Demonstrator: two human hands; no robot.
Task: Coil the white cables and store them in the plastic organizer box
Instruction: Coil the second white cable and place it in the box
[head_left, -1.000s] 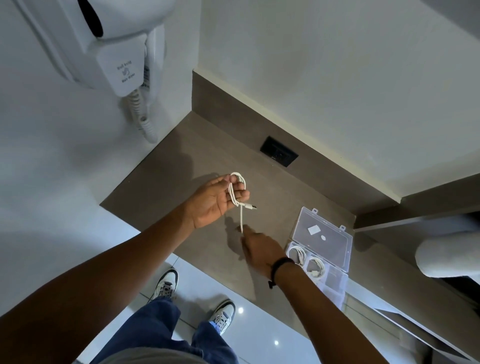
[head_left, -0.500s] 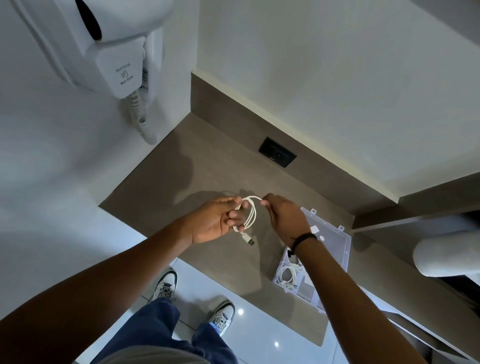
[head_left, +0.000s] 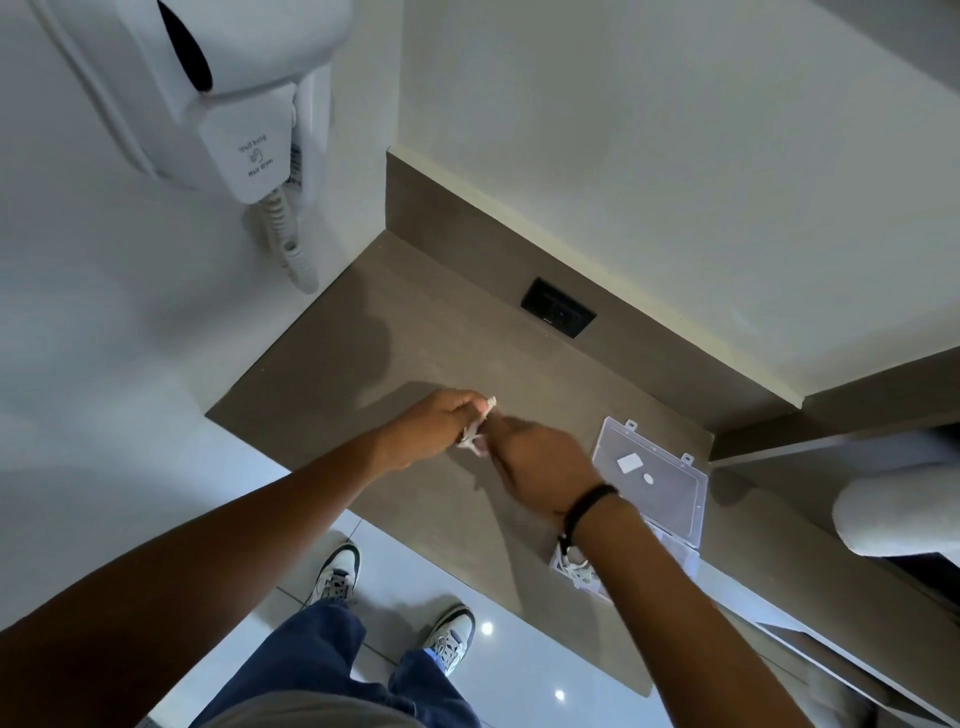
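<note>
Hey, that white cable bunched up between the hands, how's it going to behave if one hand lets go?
Probably floppy: the white cable bends into tight loops between the left hand and right hand. It looks thin and likely light, so a pinch should hold it. Released, the coil may spring loose, judging by the untied strands in the organizer box.

1. My left arm reaches forward from the lower left, bare to the wrist.
2. My left hand (head_left: 441, 423) is curled closed, fingers pinching.
3. My right arm crosses in from the lower right.
4. My right hand (head_left: 535, 462) meets the left, fingers touching it, blurred.
</note>
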